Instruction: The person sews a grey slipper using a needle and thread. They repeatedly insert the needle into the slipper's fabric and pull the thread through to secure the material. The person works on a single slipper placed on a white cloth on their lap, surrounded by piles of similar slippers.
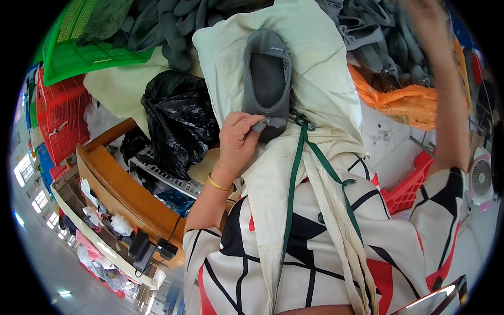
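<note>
A dark grey slip-on shoe (267,52) lies on the pale cloth (220,58) over my lap, its opening upward and its bow end toward me. With thumb and fingers closed, my left hand (239,137) pinches the small grey bow (272,122) on that shoe. My right hand (420,18) is raised at the far right, next to a heap of grey shoes (367,37); motion blurs its fingers. Beside the bow end rests a small dark metal item (303,121), tied to a green strap (295,189); I cannot make out its kind.
More grey shoes (173,31) are heaped at the far left, by a green basket (94,58). A black plastic bag (178,115) and a wooden piece of furniture (126,184) stand left of me. To the right are orange sacking (401,102), a red crate (407,184) and a small fan (480,176).
</note>
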A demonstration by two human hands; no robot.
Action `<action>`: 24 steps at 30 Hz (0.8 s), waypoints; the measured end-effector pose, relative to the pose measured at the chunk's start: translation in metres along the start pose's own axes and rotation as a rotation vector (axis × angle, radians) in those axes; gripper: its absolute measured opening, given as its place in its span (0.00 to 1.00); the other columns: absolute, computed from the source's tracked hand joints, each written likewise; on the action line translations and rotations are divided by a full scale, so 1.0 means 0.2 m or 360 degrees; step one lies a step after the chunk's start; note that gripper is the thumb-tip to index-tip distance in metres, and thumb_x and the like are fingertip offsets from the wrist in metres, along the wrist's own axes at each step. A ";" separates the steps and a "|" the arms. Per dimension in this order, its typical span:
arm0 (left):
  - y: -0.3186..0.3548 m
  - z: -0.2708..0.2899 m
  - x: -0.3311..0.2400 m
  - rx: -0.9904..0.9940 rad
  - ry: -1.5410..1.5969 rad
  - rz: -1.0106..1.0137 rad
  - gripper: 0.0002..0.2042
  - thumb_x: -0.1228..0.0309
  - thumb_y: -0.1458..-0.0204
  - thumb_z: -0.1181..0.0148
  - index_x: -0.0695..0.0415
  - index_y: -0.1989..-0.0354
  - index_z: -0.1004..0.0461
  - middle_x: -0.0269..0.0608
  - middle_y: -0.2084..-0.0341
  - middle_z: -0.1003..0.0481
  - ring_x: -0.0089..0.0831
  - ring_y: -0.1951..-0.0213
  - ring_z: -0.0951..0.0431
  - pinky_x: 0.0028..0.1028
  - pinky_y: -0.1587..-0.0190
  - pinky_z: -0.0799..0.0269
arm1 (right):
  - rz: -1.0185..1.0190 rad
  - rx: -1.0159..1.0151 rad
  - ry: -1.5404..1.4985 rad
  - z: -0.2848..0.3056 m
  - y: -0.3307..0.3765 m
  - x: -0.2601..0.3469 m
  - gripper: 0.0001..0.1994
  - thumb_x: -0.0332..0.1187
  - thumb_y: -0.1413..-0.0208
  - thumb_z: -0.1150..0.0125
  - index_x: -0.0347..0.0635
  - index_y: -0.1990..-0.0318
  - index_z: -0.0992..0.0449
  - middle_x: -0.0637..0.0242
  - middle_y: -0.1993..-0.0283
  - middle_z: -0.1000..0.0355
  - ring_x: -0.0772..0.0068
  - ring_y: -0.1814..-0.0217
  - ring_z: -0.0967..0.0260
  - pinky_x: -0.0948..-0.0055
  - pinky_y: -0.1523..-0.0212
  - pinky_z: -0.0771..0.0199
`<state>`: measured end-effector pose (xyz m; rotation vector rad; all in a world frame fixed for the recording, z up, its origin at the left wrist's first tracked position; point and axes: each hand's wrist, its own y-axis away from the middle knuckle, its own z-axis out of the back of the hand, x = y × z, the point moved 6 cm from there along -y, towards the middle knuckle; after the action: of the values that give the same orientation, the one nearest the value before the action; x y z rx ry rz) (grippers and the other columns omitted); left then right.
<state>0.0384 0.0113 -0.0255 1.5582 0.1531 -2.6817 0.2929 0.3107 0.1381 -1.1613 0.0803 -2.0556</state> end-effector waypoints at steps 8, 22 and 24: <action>0.04 0.02 0.03 -0.0014 -0.0066 0.0091 0.10 0.79 0.50 0.34 0.57 0.59 0.19 0.40 0.67 0.24 0.34 0.64 0.24 0.26 0.61 0.28 | 0.0349 0.1010 -0.0061 -1.15 0.54 0.27 0.09 0.32 0.52 0.32 0.44 0.65 0.26 0.64 0.66 0.32 0.58 0.58 0.30 0.64 0.57 0.28; -0.01 0.01 0.04 0.0060 -0.0024 0.0146 0.08 0.79 0.54 0.36 0.59 0.63 0.21 0.43 0.71 0.26 0.41 0.66 0.26 0.33 0.64 0.30 | 0.0589 0.0533 0.0305 -1.25 0.52 0.30 0.08 0.34 0.51 0.36 0.43 0.71 0.30 0.65 0.70 0.35 0.60 0.65 0.33 0.65 0.66 0.29; 0.00 0.00 0.05 0.0070 -0.0029 0.0163 0.08 0.79 0.53 0.36 0.59 0.64 0.22 0.43 0.71 0.26 0.42 0.66 0.26 0.33 0.64 0.30 | 0.0578 0.0494 0.0425 -1.26 0.53 0.29 0.06 0.33 0.53 0.38 0.44 0.72 0.30 0.66 0.71 0.34 0.64 0.65 0.32 0.67 0.66 0.28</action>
<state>0.0333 0.0111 -0.0331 1.5089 0.0130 -2.6366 0.1466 0.1227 -0.0104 -0.6275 0.0902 -1.8068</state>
